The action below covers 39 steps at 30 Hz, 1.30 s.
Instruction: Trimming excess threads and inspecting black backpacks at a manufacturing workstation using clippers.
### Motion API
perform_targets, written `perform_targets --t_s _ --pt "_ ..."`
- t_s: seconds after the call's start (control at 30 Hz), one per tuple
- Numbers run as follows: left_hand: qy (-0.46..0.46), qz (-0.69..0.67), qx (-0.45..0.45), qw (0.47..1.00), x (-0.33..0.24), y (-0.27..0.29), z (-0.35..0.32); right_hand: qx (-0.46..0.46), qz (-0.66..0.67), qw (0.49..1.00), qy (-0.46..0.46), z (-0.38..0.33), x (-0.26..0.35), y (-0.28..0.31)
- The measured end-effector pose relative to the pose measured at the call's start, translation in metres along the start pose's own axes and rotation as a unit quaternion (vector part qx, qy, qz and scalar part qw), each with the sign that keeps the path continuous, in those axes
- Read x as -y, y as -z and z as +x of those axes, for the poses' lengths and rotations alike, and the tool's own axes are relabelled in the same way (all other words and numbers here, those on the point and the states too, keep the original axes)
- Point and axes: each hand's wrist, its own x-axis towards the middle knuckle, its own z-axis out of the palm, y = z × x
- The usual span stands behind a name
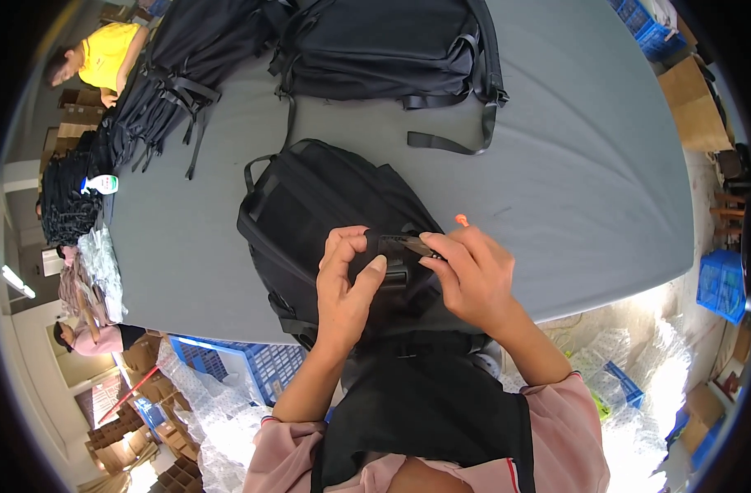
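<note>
- Where the grey table (573, 148) curves toward the person, its near edge runs just under the wrists, and the black backpack (310, 205) in hand lies across that edge, its lower end hanging past it against the person's dark apron (425, 411).
- To the right of this backpack the tabletop is bare cloth out to the far right edge, save for a small orange piece (462, 219) lying just beside the right hand.
- To the left, a strip of bare table separates the backpack from the left edge, where a white bottle (103, 184) stands near a heap of black straps (67, 201).
- At the far side, a second black backpack (384, 49) lies flat with a loose strap trailing toward the near one; a third backpack (186, 66) lies at the far left corner.
- The left hand (347, 279) is curled, thumb pressed against the backpack's front and fingers bent over a small dark flap (392, 244) of the bag.
- The right hand (474, 275) is closed in a pinch on the same flap from the other side, fingertips meeting the left hand's.
- Beyond the far left corner a person in a yellow shirt (104, 53) leans over cardboard boxes (76, 115).
- Below the table edge stand blue crates (228, 361) and clear plastic wrapping (219, 411).
</note>
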Motion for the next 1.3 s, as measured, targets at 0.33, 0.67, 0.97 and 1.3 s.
perform_targets --t_s 0.33,0.67,0.97,1.3 --pt "-0.014 -0.01 0.011 1.0 0.0 -0.002 -0.001 -0.011 0.009 0.998 -0.057 -0.005 0.01 0.008" --pt "-0.011 -0.038 0.015 0.999 0.001 -0.008 -0.001 0.008 -0.038 0.997 -0.066 -0.006 0.016 0.004" --pt "0.006 -0.084 0.009 0.996 0.005 -0.01 -0.002 -0.043 0.202 0.957 -0.205 -0.008 0.015 -0.019" --pt "0.028 -0.122 0.006 0.992 0.002 -0.012 -0.001 -0.023 0.094 0.986 -0.133 -0.012 0.018 0.002"
